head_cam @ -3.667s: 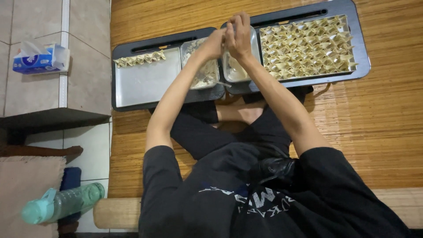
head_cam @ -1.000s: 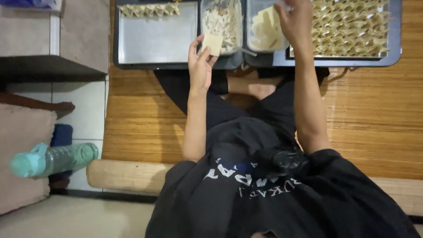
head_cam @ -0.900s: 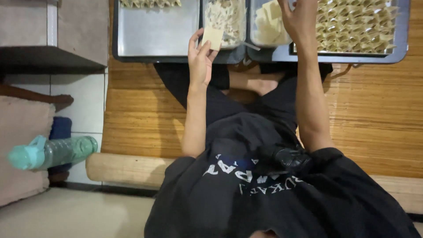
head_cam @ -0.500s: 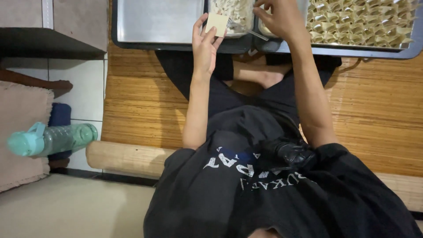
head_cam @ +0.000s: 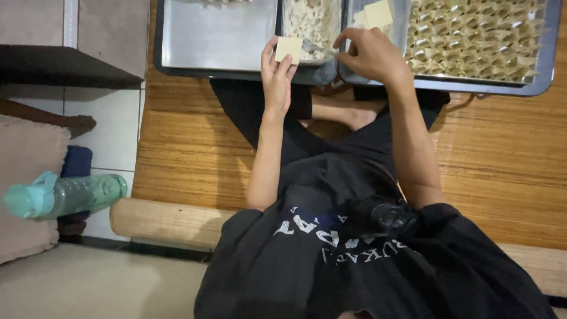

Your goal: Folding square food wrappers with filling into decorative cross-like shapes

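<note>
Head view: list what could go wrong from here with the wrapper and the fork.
1. The square wrapper rests loosely on the left hand fingertips, above the gap between trays; it might slip onto the lap.
2. The right hand holds the fork over the filling container; filling could drip on the tray rim on its way to the wrapper.
3. The tray of folded dumplings looks crowded, so space for another may be tight.

Single head view, steep downward, near, facing trays [head_cam: 218,70] ahead.
</note>
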